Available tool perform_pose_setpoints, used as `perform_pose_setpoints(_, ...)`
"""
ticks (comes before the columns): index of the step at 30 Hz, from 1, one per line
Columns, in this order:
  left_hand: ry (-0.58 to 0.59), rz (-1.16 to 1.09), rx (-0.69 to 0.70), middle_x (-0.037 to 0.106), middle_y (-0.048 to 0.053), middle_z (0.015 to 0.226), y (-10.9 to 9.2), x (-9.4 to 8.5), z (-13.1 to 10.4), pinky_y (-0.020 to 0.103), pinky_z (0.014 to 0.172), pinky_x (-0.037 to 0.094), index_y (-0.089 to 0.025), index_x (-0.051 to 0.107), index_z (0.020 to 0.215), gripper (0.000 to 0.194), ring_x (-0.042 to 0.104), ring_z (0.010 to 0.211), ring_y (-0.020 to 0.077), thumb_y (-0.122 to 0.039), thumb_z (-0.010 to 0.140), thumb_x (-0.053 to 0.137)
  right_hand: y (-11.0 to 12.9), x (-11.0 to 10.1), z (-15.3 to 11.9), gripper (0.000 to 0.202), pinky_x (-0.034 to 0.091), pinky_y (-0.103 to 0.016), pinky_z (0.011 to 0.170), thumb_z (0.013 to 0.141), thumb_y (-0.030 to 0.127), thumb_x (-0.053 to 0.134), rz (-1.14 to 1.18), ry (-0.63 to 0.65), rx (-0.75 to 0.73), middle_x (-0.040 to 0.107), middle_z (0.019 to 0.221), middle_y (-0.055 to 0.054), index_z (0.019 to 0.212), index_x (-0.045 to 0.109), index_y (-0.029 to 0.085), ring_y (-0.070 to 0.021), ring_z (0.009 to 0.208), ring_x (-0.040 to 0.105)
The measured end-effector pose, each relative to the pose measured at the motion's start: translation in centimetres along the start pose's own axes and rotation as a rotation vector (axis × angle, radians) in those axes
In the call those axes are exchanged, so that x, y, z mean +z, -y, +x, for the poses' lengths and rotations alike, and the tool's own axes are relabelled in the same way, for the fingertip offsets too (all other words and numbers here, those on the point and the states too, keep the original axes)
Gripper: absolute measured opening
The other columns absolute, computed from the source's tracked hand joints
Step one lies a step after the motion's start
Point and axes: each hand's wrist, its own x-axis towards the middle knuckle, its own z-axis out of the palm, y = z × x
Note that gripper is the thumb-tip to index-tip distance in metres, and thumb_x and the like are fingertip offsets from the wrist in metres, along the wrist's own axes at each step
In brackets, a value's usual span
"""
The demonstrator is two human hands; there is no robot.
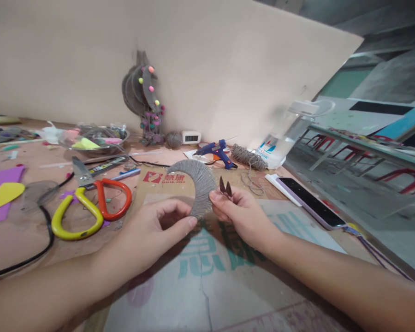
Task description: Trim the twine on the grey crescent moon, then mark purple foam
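Observation:
A crescent wrapped in grey yarn (202,180) is held up above the cardboard on the table. My left hand (171,223) pinches its lower end between thumb and fingers. On the crescent's right edge rest the thumb and fingers of my right hand (237,210), which is closed. Small dark pointed blades (225,186) stick up from that same hand; their handles are hidden in it. Beneath both hands lies a pale sheet (200,295) with green lettering, on the cardboard (155,189).
Scissors with yellow and orange handles (76,216) lie at left, near a black cable (48,230). A blue glue gun (216,151), grey yarn (249,157) and a decorated crescent hanging (141,90) are behind. A phone (311,201) lies at right.

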Motion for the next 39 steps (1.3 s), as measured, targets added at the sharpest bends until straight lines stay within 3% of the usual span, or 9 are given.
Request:
perform_pose_setpoints(7, 0.016, -0.047, 0.029, 0.061, -0.002, 0.074, -0.2, -0.2, -0.1, 0.024, 0.066, 0.044, -0.021, 0.061, 0.077, 0.021, 0.056, 0.072, 0.0143, -0.038, 0.085, 0.053, 0.2, 0.0, 0.0, 0.041, 0.018, -0.025, 0.046, 0.084, 0.050, 0.054, -0.007, 0.009, 0.006, 0.031, 0.051, 0.008, 0.061, 0.040, 0.019, -0.0067, 0.046, 0.023)
perform_pose_setpoints(13, -0.021, -0.139, 0.004, 0.065, 0.001, 0.079, -0.2, -0.1, -0.1, 0.026, 0.069, 0.044, -0.019, 0.063, 0.075, 0.035, 0.059, 0.077, 0.0164, -0.044, 0.090, 0.043, -0.1, 0.0, 0.1, 0.042, 0.016, -0.025, 0.045, 0.083, 0.049, 0.056, 0.025, -0.009, 0.008, 0.029, 0.049, 0.008, 0.059, 0.037, 0.020, -0.0065, 0.045, 0.021)
perform_pose_setpoints(21, 0.004, -0.032, -0.011, 0.054, -0.004, 0.069, -0.2, -0.1, 0.2, 0.023, 0.063, 0.040, -0.021, 0.057, 0.073, 0.020, 0.051, 0.068, 0.0125, -0.037, 0.084, 0.055, -0.1, -0.1, 0.0, 0.041, 0.019, -0.025, 0.047, 0.086, 0.048, 0.053, -0.011, 0.006, -0.017, 0.032, 0.052, 0.007, 0.061, 0.039, 0.019, -0.0071, 0.047, 0.024)
perform_pose_setpoints(28, -0.028, -0.106, -0.007, 0.056, -0.005, 0.070, -0.4, -0.1, 0.1, 0.022, 0.063, 0.040, -0.021, 0.058, 0.077, 0.012, 0.052, 0.066, 0.0108, -0.032, 0.082, 0.057, 0.1, 0.1, -0.4, 0.038, 0.026, -0.023, 0.050, 0.088, 0.046, 0.049, -0.276, -0.030, -0.103, 0.030, 0.059, 0.005, 0.062, 0.040, 0.019, -0.0083, 0.053, 0.030)
perform_pose_setpoints(30, -0.057, -0.114, -0.014, 0.054, -0.006, 0.067, -0.4, -0.1, 0.1, 0.021, 0.061, 0.039, -0.020, 0.056, 0.074, 0.013, 0.050, 0.064, 0.0103, -0.031, 0.082, 0.057, -0.2, -0.3, -0.4, 0.030, 0.031, -0.023, 0.051, 0.087, 0.043, 0.052, -0.396, -0.052, -0.203, 0.040, 0.062, 0.004, 0.071, 0.048, 0.018, -0.0093, 0.055, 0.037)
perform_pose_setpoints(32, -0.073, -0.124, -0.019, 0.054, -0.006, 0.066, -0.4, 0.0, 0.1, 0.021, 0.061, 0.039, -0.020, 0.056, 0.073, 0.014, 0.050, 0.064, 0.0101, -0.030, 0.083, 0.057, -0.4, -0.8, -0.5, 0.024, 0.037, -0.024, 0.056, 0.085, 0.041, 0.056, -0.545, -0.069, -0.427, 0.051, 0.072, 0.000, 0.089, 0.054, 0.018, -0.0117, 0.061, 0.045)
perform_pose_setpoints(35, -0.080, -0.134, -0.025, 0.054, -0.006, 0.067, -0.4, 0.0, 0.1, 0.021, 0.062, 0.039, -0.020, 0.056, 0.073, 0.015, 0.050, 0.066, 0.0100, -0.031, 0.083, 0.057, -0.5, -1.5, -0.6, 0.024, 0.040, -0.027, 0.061, 0.089, 0.034, 0.053, -0.797, -0.039, -0.781, 0.056, 0.081, -0.004, 0.107, 0.052, 0.017, -0.0148, 0.068, 0.050)
perform_pose_setpoints(39, -0.085, -0.176, -0.011, 0.054, -0.007, 0.068, -0.3, 0.0, 0.0, 0.021, 0.062, 0.039, -0.020, 0.055, 0.074, 0.013, 0.051, 0.065, 0.0094, -0.029, 0.083, 0.056, -0.1, -1.7, -0.5, 0.018, 0.039, -0.027, 0.057, 0.093, 0.025, 0.046, -1.054, -0.048, -0.921, 0.058, 0.076, -0.005, 0.103, 0.056, 0.014, -0.0155, 0.065, 0.051)
